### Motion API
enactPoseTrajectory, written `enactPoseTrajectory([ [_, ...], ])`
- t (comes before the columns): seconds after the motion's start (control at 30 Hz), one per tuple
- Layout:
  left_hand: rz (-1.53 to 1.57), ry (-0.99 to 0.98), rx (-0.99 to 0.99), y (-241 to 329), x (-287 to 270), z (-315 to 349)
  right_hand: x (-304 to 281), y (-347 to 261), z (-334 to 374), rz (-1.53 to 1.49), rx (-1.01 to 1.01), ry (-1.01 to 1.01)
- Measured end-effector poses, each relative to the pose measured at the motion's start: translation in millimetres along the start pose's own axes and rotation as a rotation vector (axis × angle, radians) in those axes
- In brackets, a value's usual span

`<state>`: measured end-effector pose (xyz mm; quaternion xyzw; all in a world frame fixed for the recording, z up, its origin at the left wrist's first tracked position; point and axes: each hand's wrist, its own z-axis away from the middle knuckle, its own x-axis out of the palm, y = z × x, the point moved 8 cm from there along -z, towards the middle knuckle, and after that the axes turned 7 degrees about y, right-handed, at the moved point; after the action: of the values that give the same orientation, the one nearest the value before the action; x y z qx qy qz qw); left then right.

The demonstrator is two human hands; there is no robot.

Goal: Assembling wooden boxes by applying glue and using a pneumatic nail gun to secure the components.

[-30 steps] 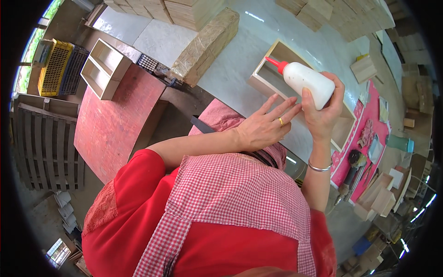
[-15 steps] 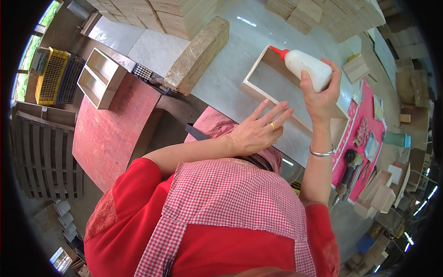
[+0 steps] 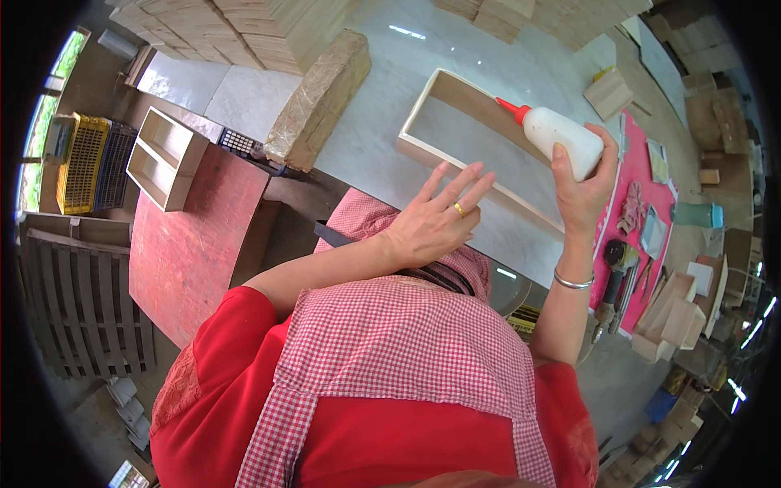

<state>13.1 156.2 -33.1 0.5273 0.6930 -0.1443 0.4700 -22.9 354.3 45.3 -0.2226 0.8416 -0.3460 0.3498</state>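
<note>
A white squeeze bottle with a red pointed nozzle (image 3: 561, 140) is in my right hand (image 3: 589, 185), fingers wrapped round its body. The bottle lies tilted, and its tip points left at the far wall of a rectangular wooden frame (image 3: 488, 103). Whether the tip touches the rim cannot be made out. The frame rests on the grey tabletop, which shows through its middle. My left hand (image 3: 435, 221) is open and holds nothing. Its spread fingertips are beside the frame's near wall; I cannot tell if they touch it.
A wrapped wooden bundle (image 3: 319, 99) and stacked boards (image 3: 244, 32) stand at the far left. A two-compartment wooden box (image 3: 175, 167) sits on a red board (image 3: 195, 252). To the right, a pink cloth (image 3: 643, 171) carries a power tool (image 3: 616, 264) and other small items.
The bottle's tip has moved right along the frame's far wall, away from the far left corner. My left hand stays spread by the near wall. The whole view has shifted slightly.
</note>
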Motion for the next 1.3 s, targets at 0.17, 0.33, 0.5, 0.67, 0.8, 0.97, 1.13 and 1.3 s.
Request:
enactPoseTrajectory([
  [0.17, 0.004, -0.027, -0.016, -0.4, 0.2, -0.5, -32.7, 10.8, 6.6, 0.029, -0.041, 0.064],
  [0.33, 0.005, -0.020, -0.030, -0.4, 0.0, -0.3, -67.0, 23.2, 13.1, 0.074, -0.043, 0.125],
  [0.5, -0.001, -0.019, -0.045, -0.4, 0.6, -1.4, -97.4, 36.4, 23.0, 0.088, -0.009, 0.184],
  [0.67, -0.021, -0.057, -0.033, 1.1, 0.7, -2.6, -126.8, 46.1, 33.4, 0.146, 0.057, 0.259],
  [0.8, -0.019, -0.033, -0.030, 1.8, 0.7, -2.3, -148.3, 54.8, 39.1, 0.188, 0.061, 0.268],
  [0.97, -0.029, -0.020, -0.034, 1.7, 0.9, -1.2, -168.5, 59.5, 48.2, 0.227, 0.081, 0.301],
  [1.13, -0.044, -0.027, -0.036, 1.9, 1.6, -1.0, -180.0, 61.5, 55.3, 0.260, 0.101, 0.326],
  [1.3, -0.053, -0.048, -0.045, 2.6, 3.1, -0.9, -186.6, 57.9, 65.2, 0.275, 0.096, 0.319],
])
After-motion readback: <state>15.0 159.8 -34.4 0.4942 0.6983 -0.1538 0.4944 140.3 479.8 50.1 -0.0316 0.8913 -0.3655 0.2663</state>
